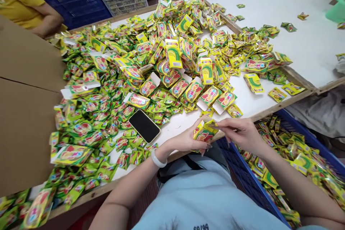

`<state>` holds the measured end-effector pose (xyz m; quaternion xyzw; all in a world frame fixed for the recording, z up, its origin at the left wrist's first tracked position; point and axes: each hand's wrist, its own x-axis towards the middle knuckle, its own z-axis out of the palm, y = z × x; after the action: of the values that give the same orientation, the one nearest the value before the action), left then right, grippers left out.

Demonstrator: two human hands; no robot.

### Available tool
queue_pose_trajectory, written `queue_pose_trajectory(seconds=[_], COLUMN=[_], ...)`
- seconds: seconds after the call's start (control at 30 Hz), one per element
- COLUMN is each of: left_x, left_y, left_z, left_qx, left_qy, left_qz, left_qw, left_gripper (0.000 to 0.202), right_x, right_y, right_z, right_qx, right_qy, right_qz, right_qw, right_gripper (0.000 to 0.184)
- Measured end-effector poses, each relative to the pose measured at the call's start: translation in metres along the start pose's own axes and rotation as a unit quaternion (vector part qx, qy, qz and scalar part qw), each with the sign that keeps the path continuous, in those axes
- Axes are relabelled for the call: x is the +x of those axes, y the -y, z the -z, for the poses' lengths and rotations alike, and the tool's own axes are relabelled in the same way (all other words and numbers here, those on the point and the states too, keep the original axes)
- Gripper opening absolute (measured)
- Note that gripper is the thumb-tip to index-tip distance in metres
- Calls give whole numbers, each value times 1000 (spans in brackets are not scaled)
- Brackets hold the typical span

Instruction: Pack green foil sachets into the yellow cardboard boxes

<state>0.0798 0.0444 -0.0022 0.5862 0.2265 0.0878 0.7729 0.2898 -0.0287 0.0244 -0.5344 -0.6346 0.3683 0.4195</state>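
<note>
My left hand [188, 139] is wrapped round a small yellow-and-green carton [202, 133], held just over the near edge of the white table [250, 102]. My right hand [238, 132] pinches the carton's open top end with fingertips, where a green sachet shows. A white band sits on my left wrist. Several open cartons [208, 96] lie in a row on the table just beyond my hands.
A large heap of green and yellow sachets [102, 90] covers the table. A black phone [144, 125] lies face up near me. A blue crate of filled cartons [291, 158] stands at my right. Brown cardboard [24, 115] is at left; another person's arm [45, 21] far left.
</note>
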Motion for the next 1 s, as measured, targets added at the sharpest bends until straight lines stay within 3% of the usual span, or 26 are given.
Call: queue_pose_trajectory(seconds=[0.07,0.2,0.33,0.4,0.47,0.5,0.57,0.63,0.7,0.77,0.83,0.9,1.0], left_x=[-1,-4,-4,-2,-1,-2,-5,-10,-14,-17,-20,-23,-30], left_y=[2,1,3,6,5,3,-5,-13,-18,-16,-9,-2,2], left_z=[-1,-1,-6,-10,-10,-6,10,38,69,95,109,113,112], left_qx=[-37,-62,-37,-18,37,88,233,399,529,598,620,610,536], left_qy=[28,59,56,53,34,14,-57,-164,-282,-350,-375,-392,-433], left_qz=[21,60,71,65,29,-1,-70,-112,-96,-35,12,18,-15], left_qw=[999,995,995,996,998,996,968,895,795,721,689,689,724], left_gripper=[82,94,108,111,109,107,94,71,54,58,58,50,40], right_x=[0,5,10,9,4,2,1,5,13,21,25,25,16], right_y=[-2,1,9,10,4,-1,-17,-36,-53,-65,-72,-77,-82], right_z=[-5,6,15,8,2,4,22,58,104,140,153,138,88], right_qx=[30,101,103,92,81,73,40,-57,-232,-339,-419,-466,-506], right_qy=[19,185,342,365,311,253,68,-148,-272,-306,-294,-258,-115], right_qz=[-23,-97,-88,-77,-66,-64,-67,-75,-90,-99,-97,-94,-113], right_qw=[999,973,930,923,945,963,995,984,929,884,853,841,847], right_gripper=[25,26,38,39,35,33,29,27,29,23,18,20,33])
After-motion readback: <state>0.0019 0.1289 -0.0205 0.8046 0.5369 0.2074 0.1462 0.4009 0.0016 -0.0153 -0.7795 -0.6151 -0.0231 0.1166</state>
